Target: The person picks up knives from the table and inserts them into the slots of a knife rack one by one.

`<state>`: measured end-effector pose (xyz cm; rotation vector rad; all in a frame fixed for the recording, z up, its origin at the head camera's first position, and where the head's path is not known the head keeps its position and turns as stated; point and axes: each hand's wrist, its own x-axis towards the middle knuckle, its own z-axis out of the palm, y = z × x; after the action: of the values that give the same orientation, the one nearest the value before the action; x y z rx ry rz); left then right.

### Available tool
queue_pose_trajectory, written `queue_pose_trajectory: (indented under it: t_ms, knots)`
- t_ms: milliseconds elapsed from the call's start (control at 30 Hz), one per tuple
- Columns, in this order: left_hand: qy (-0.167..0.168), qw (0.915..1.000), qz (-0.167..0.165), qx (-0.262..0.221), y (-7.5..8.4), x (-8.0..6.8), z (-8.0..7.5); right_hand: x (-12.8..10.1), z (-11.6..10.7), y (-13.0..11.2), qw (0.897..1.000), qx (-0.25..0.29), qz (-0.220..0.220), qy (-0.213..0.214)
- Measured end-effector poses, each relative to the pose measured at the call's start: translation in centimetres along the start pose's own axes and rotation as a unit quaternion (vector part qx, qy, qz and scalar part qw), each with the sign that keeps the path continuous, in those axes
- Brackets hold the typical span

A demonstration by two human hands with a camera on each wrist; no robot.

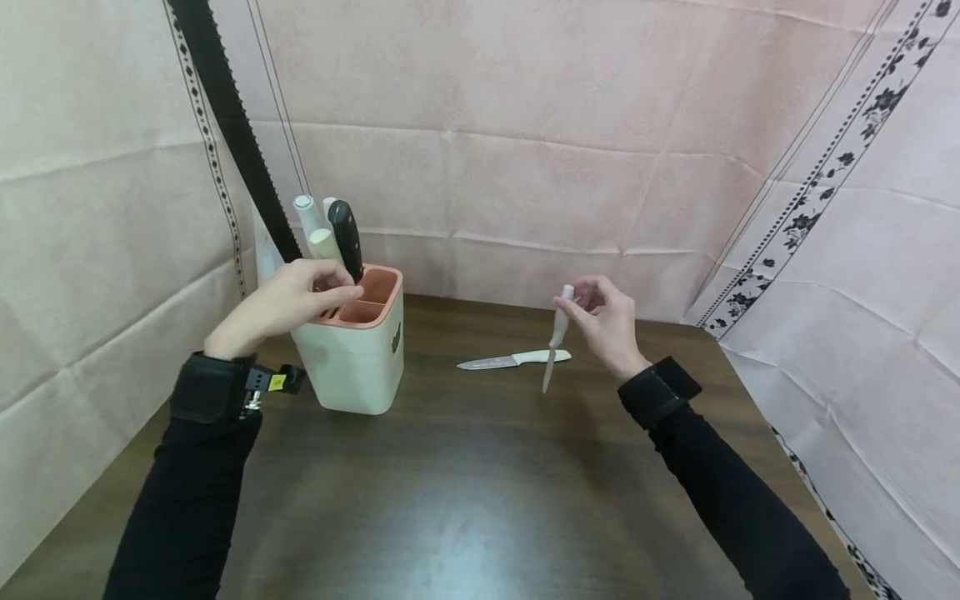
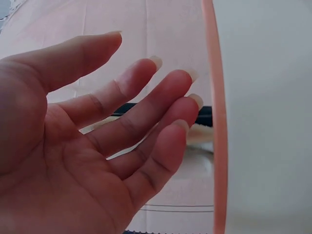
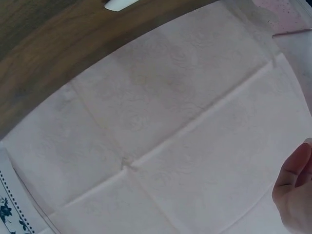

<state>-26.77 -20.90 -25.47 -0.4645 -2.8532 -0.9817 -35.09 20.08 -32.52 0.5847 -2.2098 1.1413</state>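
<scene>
My right hand point(image 1: 592, 312) pinches the white handle of a small knife point(image 1: 556, 337) that hangs blade down above the table. A second white-handled knife point(image 1: 513, 360) lies flat on the table just behind it. My left hand point(image 1: 300, 292) rests with relaxed, spread fingers point(image 2: 146, 112) on the rim of a cream knife holder point(image 1: 360, 358) with an orange top. The holder carries a black-handled knife point(image 1: 347, 237) and pale handles point(image 1: 311, 221). In the right wrist view only a fingertip point(image 3: 295, 190) shows at the edge.
The dark wooden table point(image 1: 465, 500) is enclosed by pink cloth walls point(image 1: 525, 125) at the back and both sides. A black toothed strip point(image 1: 232, 125) slants down behind the holder. Patterned cloth borders run along the right wall point(image 1: 840, 150).
</scene>
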Motion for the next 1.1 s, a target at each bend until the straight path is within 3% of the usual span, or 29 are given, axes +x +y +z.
queue_pose_trajectory:
  t_ms: [300, 533, 733, 833, 1100]
  knots:
    - [-0.016, 0.9991, 0.038, -0.011, 0.7, 0.9, 0.8, 0.9, 0.4, -1.9, 1.0, 0.017, -0.024, -0.006]
    - [-0.019, 0.999, 0.041, -0.004, 1.3, 1.9, 1.8, 1.6, 0.9, -3.5, 0.998, 0.023, -0.044, -0.031]
    - [-0.052, 0.9961, 0.063, -0.034, 2.0, 2.8, 2.7, 2.2, 1.4, -4.3, 0.997, 0.006, -0.049, -0.058]
    - [-0.067, 0.9952, 0.059, -0.039, 2.3, 3.2, 3.2, 2.5, 1.5, -4.9, 0.996, 0.0, -0.056, -0.068]
    - [-0.054, 0.9953, 0.074, -0.031, 3.1, 3.9, 4.5, 3.3, 2.0, -6.4, 0.994, -0.009, -0.066, -0.092]
